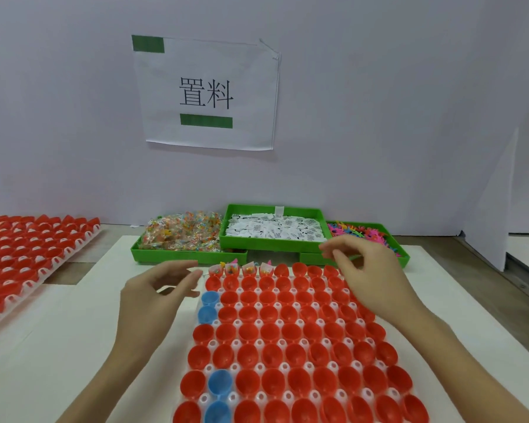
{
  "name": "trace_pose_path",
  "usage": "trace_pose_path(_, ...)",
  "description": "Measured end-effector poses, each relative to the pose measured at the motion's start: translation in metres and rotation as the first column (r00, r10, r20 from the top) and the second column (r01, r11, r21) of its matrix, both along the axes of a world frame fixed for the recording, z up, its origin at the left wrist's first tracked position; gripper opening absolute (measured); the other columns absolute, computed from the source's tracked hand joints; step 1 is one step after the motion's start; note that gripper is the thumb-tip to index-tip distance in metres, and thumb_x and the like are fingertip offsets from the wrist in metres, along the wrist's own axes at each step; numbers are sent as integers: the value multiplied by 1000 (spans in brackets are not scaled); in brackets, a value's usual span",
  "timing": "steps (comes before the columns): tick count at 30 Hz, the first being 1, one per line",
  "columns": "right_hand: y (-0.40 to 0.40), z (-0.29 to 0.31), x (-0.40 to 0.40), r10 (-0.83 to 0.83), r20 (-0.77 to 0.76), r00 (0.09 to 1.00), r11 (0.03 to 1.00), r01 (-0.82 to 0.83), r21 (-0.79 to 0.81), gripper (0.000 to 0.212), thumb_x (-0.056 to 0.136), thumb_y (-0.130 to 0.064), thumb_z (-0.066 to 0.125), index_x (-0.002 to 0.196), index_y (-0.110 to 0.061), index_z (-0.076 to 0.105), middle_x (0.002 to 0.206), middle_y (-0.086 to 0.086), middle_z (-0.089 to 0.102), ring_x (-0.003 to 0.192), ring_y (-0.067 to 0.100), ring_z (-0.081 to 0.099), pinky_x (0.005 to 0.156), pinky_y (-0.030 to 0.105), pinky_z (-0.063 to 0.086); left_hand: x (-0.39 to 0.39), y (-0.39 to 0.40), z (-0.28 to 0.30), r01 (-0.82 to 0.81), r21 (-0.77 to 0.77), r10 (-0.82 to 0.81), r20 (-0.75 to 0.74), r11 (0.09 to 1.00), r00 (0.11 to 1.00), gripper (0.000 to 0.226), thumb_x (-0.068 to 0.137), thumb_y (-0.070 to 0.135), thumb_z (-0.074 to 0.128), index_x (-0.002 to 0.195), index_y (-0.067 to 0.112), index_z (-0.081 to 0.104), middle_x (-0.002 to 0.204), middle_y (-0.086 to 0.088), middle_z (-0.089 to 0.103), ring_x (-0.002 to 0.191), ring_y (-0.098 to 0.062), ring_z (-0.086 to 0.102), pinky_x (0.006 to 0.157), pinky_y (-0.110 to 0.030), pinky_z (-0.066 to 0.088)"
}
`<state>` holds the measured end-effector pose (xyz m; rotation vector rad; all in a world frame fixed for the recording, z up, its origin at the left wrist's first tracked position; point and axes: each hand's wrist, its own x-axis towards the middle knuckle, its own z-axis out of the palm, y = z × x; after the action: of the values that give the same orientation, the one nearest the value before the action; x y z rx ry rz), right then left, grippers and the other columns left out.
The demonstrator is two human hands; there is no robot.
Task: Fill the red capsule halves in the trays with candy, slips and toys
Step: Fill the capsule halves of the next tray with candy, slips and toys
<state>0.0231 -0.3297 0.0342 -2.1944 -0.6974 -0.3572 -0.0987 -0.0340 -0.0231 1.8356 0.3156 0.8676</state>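
Note:
A clear tray [209, 368] of red capsule halves [290, 331] lies in front of me on a white board. Several blue halves [209, 299] sit in its left columns. Four halves at the left of the far row [242, 270] hold candy, slips and toys. My left hand [156, 288] hovers at the tray's far left corner, fingers loosely curved, holding nothing. My right hand [367, 270] hovers over the far right corner, just in front of the toy bin, fingers relaxed with nothing visible between them.
Three green bins stand along the wall: wrapped candy [180, 236], white slips [275, 232] and coloured toys [367, 233]. A second tray of red halves [28, 248] lies at the far left. A paper sign [208, 93] hangs on the wall.

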Motion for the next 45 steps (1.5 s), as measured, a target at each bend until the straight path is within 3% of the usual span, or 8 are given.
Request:
trace_pose_path(3, 25, 8, 38, -25, 37, 999, 988, 30, -155, 28, 102, -7, 55, 116, -20, 75, 106, -8, 76, 93, -2, 65, 88, 7, 48, 2, -7, 2, 89, -128, -92, -17, 988, 996, 15, 89, 17, 77, 101, 26, 80, 86, 9, 80, 75, -11, 77, 68, -10, 55)
trace_pose_path(8, 58, 11, 105, -83, -30, 996, 888, 60, -456, 26, 102, 0, 55, 122, -1, 71, 128, 14, 69, 120, 33, 65, 106, 43, 50, 4, -10, 0, 167, -205, -180, -48, 965, 983, 11, 93, 18, 72, 97, 24, 80, 91, 5, 80, 85, -13, 78, 72, -19, 58)
trace_pose_path(12, 71, 12, 124, -95, -97, 991, 756, 9, -654, 18, 95, -20, 72, 90, -3, 76, 88, 13, 72, 93, 35, 67, 83, 35, 53, 3, -6, 1, 158, -248, -175, -47, 956, 983, 6, 93, 19, 73, 92, 22, 78, 90, 3, 79, 85, -15, 78, 70, -19, 57)
trace_pose_path(18, 75, 19, 132, -147, -84, 986, 757, 57, -651, 32, 85, -20, 83, 111, -3, 75, 113, 12, 74, 105, 27, 68, 91, 35, 54, 1, -7, 4, 202, -257, -218, -33, 945, 976, 10, 92, 19, 73, 88, 25, 80, 88, 3, 80, 81, -16, 78, 68, -11, 54)
trace_pose_path(26, 57, 8, 130, -135, -89, 987, 924, 93, -371, 16, 90, -17, 76, 92, -2, 80, 66, -1, 67, 56, 10, 53, 55, 20, 39, -5, -14, 14, 225, -234, -230, 6, 946, 973, 21, 70, 47, 77, 83, 32, 82, 81, -1, 79, 75, -18, 76, 70, -19, 60)
trace_pose_path(30, 49, 5, 123, -80, 9, 997, 965, 80, -252, 15, 93, -21, 73, 97, -10, 81, 81, -3, 75, 66, 5, 59, 69, 24, 45, -7, -17, 18, 231, -259, -234, 20, 938, 972, 16, 72, 41, 78, 84, 30, 82, 81, -2, 79, 72, -19, 76, 67, -17, 59)
trace_pose_path(33, 39, 7, 111, -68, 35, 997, 990, 72, -125, 9, 93, -17, 72, 89, -11, 79, 69, -9, 70, 55, -1, 60, 60, 16, 46, -9, -20, 20, 274, -295, -284, 10, 915, 959, 10, 82, 26, 79, 91, 27, 82, 89, -1, 80, 78, -19, 78, 69, -14, 57)
trace_pose_path(45, 16, 3, -40, 293, -340, 894, 927, -177, 331, 8, 84, -27, 82, 92, -27, 80, 83, 2, 78, 74, 14, 74, 69, 17, 56, -20, -41, 31, 479, -406, -512, 32, 778, 858, 17, 80, 20, 82, 87, 8, 72, 94, -13, 78, 87, -35, 78, 76, -27, 62)
